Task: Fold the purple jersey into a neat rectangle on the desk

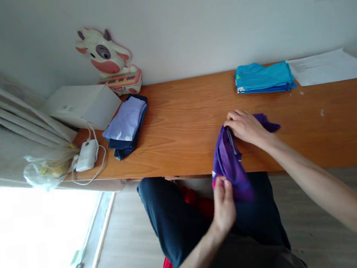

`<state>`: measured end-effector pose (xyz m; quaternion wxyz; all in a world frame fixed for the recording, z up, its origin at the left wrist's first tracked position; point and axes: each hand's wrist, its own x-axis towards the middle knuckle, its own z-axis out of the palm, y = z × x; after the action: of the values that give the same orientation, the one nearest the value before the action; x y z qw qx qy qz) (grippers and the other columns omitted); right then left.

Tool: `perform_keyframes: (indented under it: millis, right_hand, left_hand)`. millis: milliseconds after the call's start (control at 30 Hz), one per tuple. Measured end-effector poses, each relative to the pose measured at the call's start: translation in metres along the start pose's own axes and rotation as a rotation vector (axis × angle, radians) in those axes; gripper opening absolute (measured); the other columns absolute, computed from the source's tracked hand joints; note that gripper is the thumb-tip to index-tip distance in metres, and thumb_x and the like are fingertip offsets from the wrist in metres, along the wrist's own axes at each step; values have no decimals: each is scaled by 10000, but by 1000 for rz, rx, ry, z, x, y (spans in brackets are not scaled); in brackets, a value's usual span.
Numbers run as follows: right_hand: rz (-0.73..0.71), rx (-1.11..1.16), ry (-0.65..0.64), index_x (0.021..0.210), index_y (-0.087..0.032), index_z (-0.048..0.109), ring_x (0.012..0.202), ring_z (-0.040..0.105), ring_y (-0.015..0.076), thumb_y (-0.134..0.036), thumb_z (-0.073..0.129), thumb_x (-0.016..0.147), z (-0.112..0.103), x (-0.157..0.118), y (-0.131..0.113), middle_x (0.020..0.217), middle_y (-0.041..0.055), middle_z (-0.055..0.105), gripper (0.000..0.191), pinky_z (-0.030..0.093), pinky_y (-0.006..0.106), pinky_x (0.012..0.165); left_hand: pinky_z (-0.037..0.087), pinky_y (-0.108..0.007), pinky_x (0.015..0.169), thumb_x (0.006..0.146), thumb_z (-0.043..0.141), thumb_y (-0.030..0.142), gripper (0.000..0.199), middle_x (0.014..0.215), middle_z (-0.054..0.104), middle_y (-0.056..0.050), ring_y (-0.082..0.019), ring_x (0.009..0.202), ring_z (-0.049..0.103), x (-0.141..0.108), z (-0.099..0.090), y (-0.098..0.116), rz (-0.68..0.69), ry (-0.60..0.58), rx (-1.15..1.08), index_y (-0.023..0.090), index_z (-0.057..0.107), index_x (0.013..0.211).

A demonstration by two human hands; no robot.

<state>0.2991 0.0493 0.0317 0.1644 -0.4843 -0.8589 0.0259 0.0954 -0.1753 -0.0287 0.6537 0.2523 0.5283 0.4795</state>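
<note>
A purple cloth garment [228, 156] is stretched between my two hands, partly over the table's front edge and partly over my lap. My right hand [244, 127] is above the table, its fingers closed on the garment's upper part; a bit of purple cloth shows beyond the wrist. Lower down, in front of the table edge, my left hand [224, 204] pinches the garment's lower side near a pink and white patch. The cloth's lower right end is smeared by motion. Its exact kind cannot be made out.
On the wooden table [177, 125] lie folded blue cloths [264, 77], papers [325, 67] and a lilac and navy cloth stack [127, 124]. At the left are a white box [81, 104], a cow keyboard toy [110, 62], a corded white device [87, 155] and a plastic bag [49, 170].
</note>
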Motion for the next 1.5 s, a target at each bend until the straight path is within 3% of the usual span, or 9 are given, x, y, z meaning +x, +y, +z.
perform_keyframes:
  millis: [100, 200, 367, 467, 600, 833, 1033, 1300, 1500]
  right_hand:
    - [32, 101, -11, 1217, -238, 847, 1124, 773, 359, -175, 607, 1102, 22, 22, -42, 1147, 145, 831, 273, 589, 500, 1020]
    - [111, 227, -73, 1563, -250, 695, 1045, 820, 353, -273, 596, 1138, 35, 11, -58, 1165, 128, 858, 437, 625, 494, 969]
    - [209, 209, 9, 1588, -242, 632, 1192, 815, 407, -507, 685, 1115, 28, -61, -23, 1350, 180, 822, 546, 662, 570, 1016]
    - [268, 180, -22, 1420, -256, 713, 1087, 832, 403, -531, 736, 1073, 16, -110, -11, 1298, 169, 836, 444, 681, 560, 919]
    - [325, 243, -91, 1070, -298, 760, 906, 825, 330, -359, 663, 1082, 5, -142, -15, 1062, 87, 851, 115, 651, 472, 786]
    - [383, 325, -133, 1150, -307, 750, 843, 827, 304, -475, 688, 1097, 0, -131, -17, 971, 50, 849, 187, 619, 414, 738]
    - [289, 317, -192, 943, -323, 667, 769, 782, 292, -433, 698, 1084, 6, -131, -31, 875, 31, 798, 181, 589, 424, 688]
    - [461, 581, -35, 979, -327, 555, 781, 704, 276, -566, 476, 1182, 10, -136, -54, 855, 23, 703, 323, 593, 422, 740]
    - [537, 707, 28, 1004, -292, 643, 787, 606, 244, -786, 581, 1092, -8, -98, 16, 827, 8, 641, 506, 519, 371, 733]
  left_hand:
    - [619, -441, 1042, 812, 929, 830, 691, 1111, 737, -51, -255, 966, 766, -39, 62, -42, -262, -214, -343, 329, 693, 1224]
    - [601, -510, 1139, 855, 937, 766, 768, 1279, 786, -115, -308, 1113, 827, -46, 84, -39, -241, -329, -433, 342, 659, 1432]
    - [479, -472, 1323, 879, 979, 649, 625, 1425, 798, -162, -337, 1447, 712, -15, 43, 1, -116, -452, -255, 255, 804, 1332]
    - [597, -476, 1176, 824, 999, 690, 635, 1363, 833, -134, -337, 1306, 782, 11, 21, 16, -226, -343, -189, 267, 828, 1266]
    - [663, -437, 1018, 806, 1021, 647, 591, 1214, 866, -131, -295, 1065, 838, 27, 30, 18, -377, -304, -337, 225, 852, 1185]
    - [603, -421, 1166, 849, 998, 428, 423, 1292, 866, -119, -274, 1171, 814, 1, 65, -7, -475, -371, -631, 198, 871, 1181]
    - [556, -411, 1199, 718, 1037, 421, 357, 1134, 879, -121, -329, 1216, 806, -6, 60, -37, -355, -130, -586, 202, 882, 953]
    - [591, -404, 1160, 785, 1021, 538, 472, 1236, 874, -93, -313, 1264, 795, 2, 57, -21, -317, -4, -575, 235, 871, 1115]
    - [546, -444, 1233, 936, 921, 665, 609, 1442, 816, -142, -307, 1329, 770, -14, 59, -29, -280, -226, -593, 221, 820, 1340]
